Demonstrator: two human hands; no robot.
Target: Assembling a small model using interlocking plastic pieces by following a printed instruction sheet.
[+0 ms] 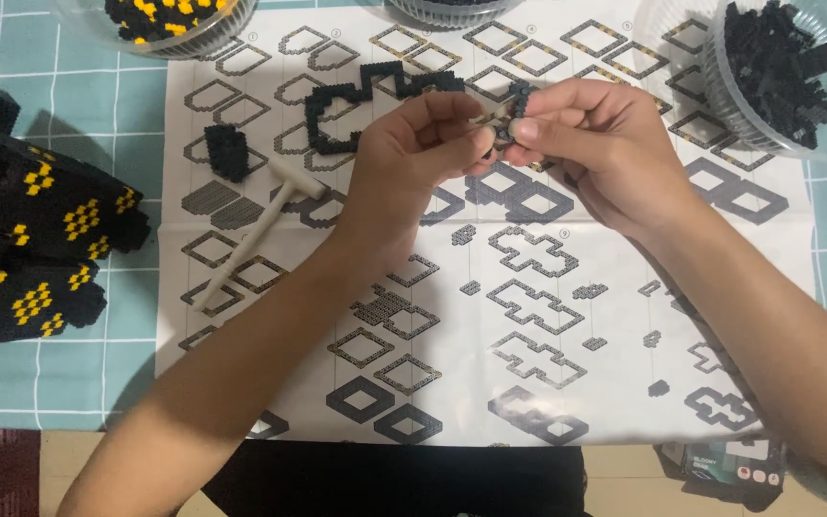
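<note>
A small black brick assembly (517,101) is pinched between the fingertips of the left hand (413,168) and the right hand (591,144), raised above the instruction sheet (490,239), whose printed area below the hands is left open. Beyond the right hand, one clear bowl (720,91) is filled with black bricks; beyond the left hand, one bowl (179,24) holds black and yellow bricks. One white hammer (256,230) is laid just left of the left hand.
</note>
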